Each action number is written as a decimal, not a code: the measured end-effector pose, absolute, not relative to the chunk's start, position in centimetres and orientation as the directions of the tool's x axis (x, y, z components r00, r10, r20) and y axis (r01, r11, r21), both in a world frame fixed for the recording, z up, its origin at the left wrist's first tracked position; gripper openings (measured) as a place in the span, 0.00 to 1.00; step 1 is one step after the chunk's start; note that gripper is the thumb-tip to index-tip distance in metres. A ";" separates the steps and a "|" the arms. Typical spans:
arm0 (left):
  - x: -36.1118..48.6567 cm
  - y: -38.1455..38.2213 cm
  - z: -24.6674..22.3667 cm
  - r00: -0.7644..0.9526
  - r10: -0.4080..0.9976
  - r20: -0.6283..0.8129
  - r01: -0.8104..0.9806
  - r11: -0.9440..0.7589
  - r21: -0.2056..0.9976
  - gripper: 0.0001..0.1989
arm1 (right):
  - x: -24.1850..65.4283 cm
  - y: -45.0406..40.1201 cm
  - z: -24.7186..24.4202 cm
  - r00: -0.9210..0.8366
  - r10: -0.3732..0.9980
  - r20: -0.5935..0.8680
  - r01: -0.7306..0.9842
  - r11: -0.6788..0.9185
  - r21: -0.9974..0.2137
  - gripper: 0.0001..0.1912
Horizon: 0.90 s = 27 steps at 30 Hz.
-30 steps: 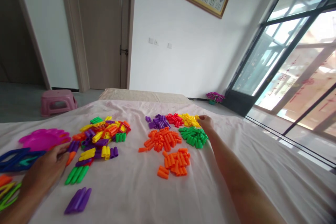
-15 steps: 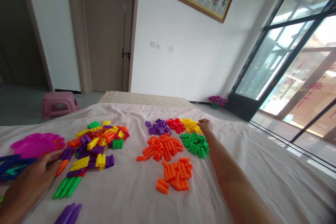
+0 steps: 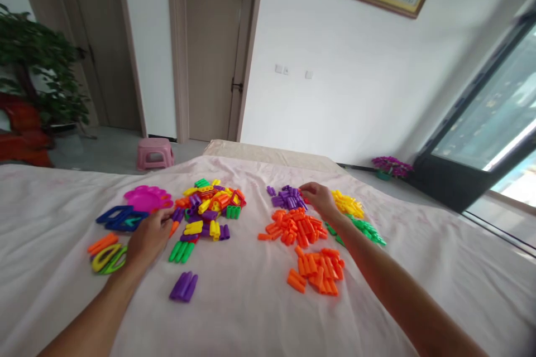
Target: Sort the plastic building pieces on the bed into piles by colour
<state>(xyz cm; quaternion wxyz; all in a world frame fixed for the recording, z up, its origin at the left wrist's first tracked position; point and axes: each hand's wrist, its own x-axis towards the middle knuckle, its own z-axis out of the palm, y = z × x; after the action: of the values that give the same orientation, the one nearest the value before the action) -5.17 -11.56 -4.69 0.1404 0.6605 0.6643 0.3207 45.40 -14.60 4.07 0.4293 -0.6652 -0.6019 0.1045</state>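
Note:
My left hand (image 3: pixel 153 234) is closed on a purple and orange piece (image 3: pixel 176 220), at the left edge of the mixed pile (image 3: pixel 209 203). My right hand (image 3: pixel 317 197) reaches over the red pieces, its fingertips beside the purple pile (image 3: pixel 288 198); whether anything is between them is too small to tell. The yellow pile (image 3: pixel 347 204) lies right of that hand, and the green pile (image 3: pixel 364 230) is partly behind my forearm. Nearer to me are an orange pile (image 3: pixel 295 226) and a second orange group (image 3: pixel 321 271).
A pink flower-shaped plate (image 3: pixel 146 198), blue frames (image 3: pixel 119 216) and yellow and green rings (image 3: pixel 108 258) lie at the left. Purple pieces (image 3: pixel 184 286) rest near the front on the pale cloth (image 3: pixel 238 312). A pink stool (image 3: pixel 154 154) stands behind the cloth.
My right hand has moved left from the yellow pile to between the red and purple pieces. The view has turned left. My left hand still holds the purple and orange piece.

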 end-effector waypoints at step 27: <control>-5.0 -12.1 -4.2 -0.047 0.969 0.241 0.817 -0.101 0.567 0.22 | 25.7 -17.7 2.0 -0.106 0.994 0.036 0.235 0.060 -0.970 0.18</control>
<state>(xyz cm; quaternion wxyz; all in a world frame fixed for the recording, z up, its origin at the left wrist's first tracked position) -5.03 -12.10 -4.22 0.1264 0.6785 0.6583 0.3004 25.69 -17.71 2.05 0.4224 -0.5180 -0.5929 0.4491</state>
